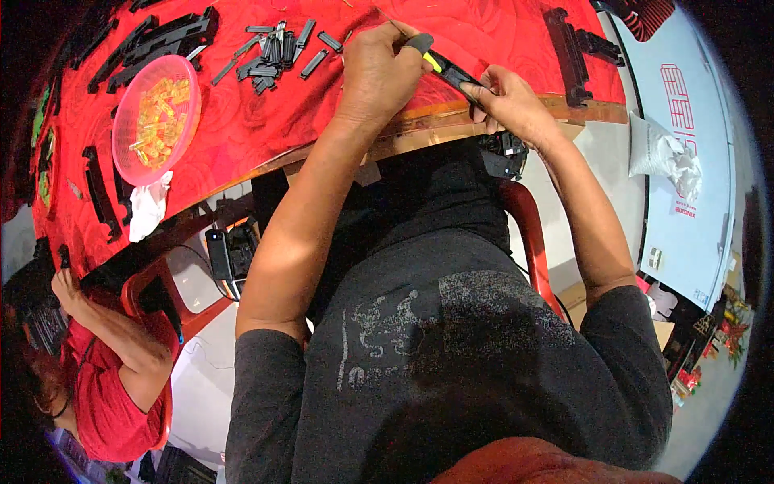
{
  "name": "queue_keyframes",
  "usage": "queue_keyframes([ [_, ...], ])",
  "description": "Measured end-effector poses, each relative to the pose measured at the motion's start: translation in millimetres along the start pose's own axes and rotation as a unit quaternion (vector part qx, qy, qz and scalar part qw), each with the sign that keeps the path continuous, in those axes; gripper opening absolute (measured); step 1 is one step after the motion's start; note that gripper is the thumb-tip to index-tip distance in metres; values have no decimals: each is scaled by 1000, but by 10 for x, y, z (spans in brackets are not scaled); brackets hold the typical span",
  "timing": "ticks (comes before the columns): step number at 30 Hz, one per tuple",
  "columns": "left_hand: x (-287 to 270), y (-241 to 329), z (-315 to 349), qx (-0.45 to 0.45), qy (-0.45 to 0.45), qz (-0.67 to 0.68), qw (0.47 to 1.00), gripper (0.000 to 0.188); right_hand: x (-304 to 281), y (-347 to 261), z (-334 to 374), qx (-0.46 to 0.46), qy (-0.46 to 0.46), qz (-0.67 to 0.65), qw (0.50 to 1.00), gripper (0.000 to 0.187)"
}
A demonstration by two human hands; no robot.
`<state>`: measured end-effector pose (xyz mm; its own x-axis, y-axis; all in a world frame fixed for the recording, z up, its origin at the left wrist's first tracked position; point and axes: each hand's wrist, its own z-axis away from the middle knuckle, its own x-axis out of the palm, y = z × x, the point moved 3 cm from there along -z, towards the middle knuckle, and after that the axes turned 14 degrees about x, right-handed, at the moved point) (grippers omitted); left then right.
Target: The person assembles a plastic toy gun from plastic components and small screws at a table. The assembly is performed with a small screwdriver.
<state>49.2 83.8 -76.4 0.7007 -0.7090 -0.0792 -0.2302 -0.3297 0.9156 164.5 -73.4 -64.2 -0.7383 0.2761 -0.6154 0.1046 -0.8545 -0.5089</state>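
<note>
Person's left hand point(379, 73) is gripping the far-left end of a slim black piece point(455, 77) w/ a yellow-green patch; that grip is closing tightly, thumb against fingers, w/ a dark grey cap-like patch point(419, 43) showing at the thumb (can't tell if worn or held); right hand point(512, 105) is pinching the near-right end, its grip leaving no gap beyond the piece's thickness; so the piece is slanting between both hands, just above the near edge of the table point(435, 117).

Progress, as far as I can judge: this one is being worked on & isn't set down yet; short black pieces point(278, 50) are lying loose in a heap left of the hands, approx. a couple dozen; yellow-orange bits point(165, 109) are filling the bottom of a pink basket point(149, 173) farther left; long black strips point(165, 48) are stacking up at far left, & a black bar point(569, 60) is lying at right; nothing is marking finished from waiting, so can't tell which are done; prob. plenty left, given the loose parts; co-worker's hand point(67, 289) is reaching the table's left edge.
</note>
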Motion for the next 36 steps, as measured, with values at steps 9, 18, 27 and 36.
queue_keyframes([
  [9, -7, 31, -15, -10, 5, -38, 999, 11, 3, -26, 33, -16, 4, 17, 1000, 31],
  [18, 48, -3, 9, 8, -9, -60, 998, 9, -11, -9, 13, -22, 10, 45, 999, 36],
  [27, 44, -2, 43, 17, 36, -63, 997, 8, -2, -13, 17, -26, 13, 42, 999, 36],
  [36, 73, -37, 51, -3, 55, -36, 998, 6, -1, -34, 28, -20, 14, 55, 998, 35],
])
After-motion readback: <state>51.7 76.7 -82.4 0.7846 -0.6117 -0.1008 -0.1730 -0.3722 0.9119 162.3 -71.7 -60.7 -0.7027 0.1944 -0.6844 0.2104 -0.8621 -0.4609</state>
